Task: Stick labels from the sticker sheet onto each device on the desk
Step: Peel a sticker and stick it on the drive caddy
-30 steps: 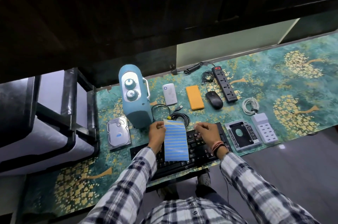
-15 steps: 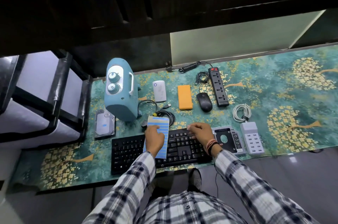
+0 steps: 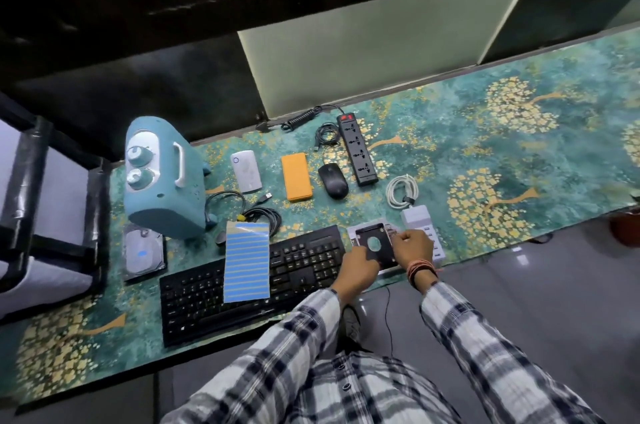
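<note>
The blue-striped sticker sheet lies flat across the black keyboard, with no hand on it. Both hands are at the black-and-silver drive caddy, just right of the keyboard. My left hand holds its near left edge. With curled fingers, my right hand grips its right edge; what lies under those fingers is hidden. At the far left, the hard drive carries a small blue label.
Along the back stand a teal speaker, white power bank, orange power bank, black mouse and power strip. A coiled white cable and white multi-port charger lie right of the caddy. Black cables lie behind the sheet.
My left hand let go of the sticker sheet, which stays on the keyboard. Both hands moved right from the keyboard to the drive caddy.
</note>
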